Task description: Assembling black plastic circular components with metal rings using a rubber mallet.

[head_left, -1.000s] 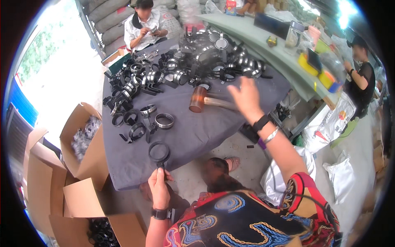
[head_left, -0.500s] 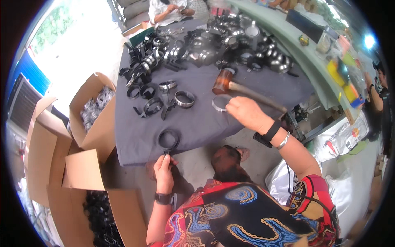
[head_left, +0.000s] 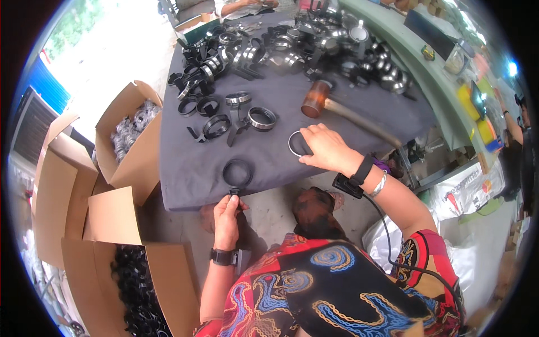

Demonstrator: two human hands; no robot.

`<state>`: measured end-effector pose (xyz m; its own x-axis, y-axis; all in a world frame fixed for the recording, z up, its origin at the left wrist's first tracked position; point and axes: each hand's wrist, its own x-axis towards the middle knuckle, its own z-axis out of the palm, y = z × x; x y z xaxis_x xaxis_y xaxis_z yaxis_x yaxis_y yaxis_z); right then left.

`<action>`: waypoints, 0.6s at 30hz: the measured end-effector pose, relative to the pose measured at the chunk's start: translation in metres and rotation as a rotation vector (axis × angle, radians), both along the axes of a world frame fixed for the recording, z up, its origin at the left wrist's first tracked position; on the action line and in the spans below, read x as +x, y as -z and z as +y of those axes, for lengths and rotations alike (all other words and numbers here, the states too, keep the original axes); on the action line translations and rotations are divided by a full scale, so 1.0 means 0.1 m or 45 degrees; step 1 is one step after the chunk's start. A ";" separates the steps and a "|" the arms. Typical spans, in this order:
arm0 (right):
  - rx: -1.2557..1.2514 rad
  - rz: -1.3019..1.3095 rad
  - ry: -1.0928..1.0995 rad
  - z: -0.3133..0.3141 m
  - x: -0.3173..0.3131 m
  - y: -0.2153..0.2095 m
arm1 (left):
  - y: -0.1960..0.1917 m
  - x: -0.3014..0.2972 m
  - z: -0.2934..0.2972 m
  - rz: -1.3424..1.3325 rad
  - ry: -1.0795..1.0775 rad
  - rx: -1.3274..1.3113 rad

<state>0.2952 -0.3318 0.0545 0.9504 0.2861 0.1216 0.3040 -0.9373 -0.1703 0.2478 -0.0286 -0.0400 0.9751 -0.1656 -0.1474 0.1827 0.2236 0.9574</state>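
Observation:
My left hand point(head_left: 227, 219) pinches the short stem of a black ring point(head_left: 237, 173), holding it at the front edge of the cloth-covered table. My right hand point(head_left: 328, 147) is closed on the right side of a thin silver metal ring point(head_left: 292, 147), just above the cloth. Behind that hand lies a mallet point(head_left: 318, 100) with a reddish-brown head and a wooden handle running to the right. Left of the mallet are several loose rings, among them a black ring with a silver band point(head_left: 262, 118) and a black ring with a tab point(head_left: 215, 127).
A large heap of black and silver rings point(head_left: 247, 56) covers the table's far part. Cardboard boxes stand on the left: one holds clear-wrapped parts point(head_left: 132, 126), the nearer one black parts point(head_left: 137, 292). Another person's hands point(head_left: 252, 4) show beyond the table.
My right hand has shifted slightly left with the silver ring, toward the black ring. The left hand keeps hold of the black ring. The whole view has shifted a little.

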 end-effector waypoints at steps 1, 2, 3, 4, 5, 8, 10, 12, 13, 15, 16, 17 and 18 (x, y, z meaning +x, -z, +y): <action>0.066 0.030 -0.012 -0.02 -0.01 -0.01 | 0.01 0.01 -0.01 -0.002 0.018 0.012; 0.067 0.036 -0.033 0.03 -0.02 -0.08 | 0.04 0.01 0.02 0.003 -0.003 0.013; -0.008 -0.191 -0.172 0.07 -0.06 -0.18 | 0.07 0.02 0.03 -0.005 0.007 -0.001; -0.081 -0.418 -0.311 0.11 -0.10 -0.26 | 0.08 0.02 0.04 -0.014 0.017 -0.015; -0.091 -0.511 -0.382 0.16 -0.14 -0.32 | 0.08 0.02 0.05 -0.009 0.005 -0.015; -0.088 -0.683 -0.509 0.25 -0.16 -0.40 | 0.08 0.04 0.06 -0.077 0.056 -0.080; 0.042 -0.613 -0.486 0.28 -0.20 -0.44 | 0.08 0.04 0.08 -0.038 0.085 -0.126; 0.166 -0.538 -0.470 0.28 -0.21 -0.43 | 0.05 0.04 0.07 -0.025 0.074 -0.087; 0.410 -0.365 -0.363 0.28 -0.22 -0.41 | 0.05 0.04 0.07 -0.015 0.080 -0.042; 0.769 -0.097 -0.183 0.31 -0.24 -0.39 | 0.06 0.05 0.07 -0.022 0.082 -0.025; 0.767 -0.091 -0.194 0.32 -0.23 -0.38 | 0.07 0.05 0.08 -0.032 0.099 -0.004; 0.816 -0.007 -0.157 0.32 -0.23 -0.37 | 0.06 0.05 0.07 -0.039 0.110 -0.022; 0.864 0.075 -0.118 0.32 -0.23 -0.35 | 0.04 0.04 0.06 -0.038 0.110 -0.024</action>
<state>0.2722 -0.2996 0.0899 0.9363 0.2454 0.2514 0.3499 -0.5880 -0.7293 0.2517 -0.0227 -0.0439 0.9611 -0.2514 -0.1142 0.1732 0.2264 0.9585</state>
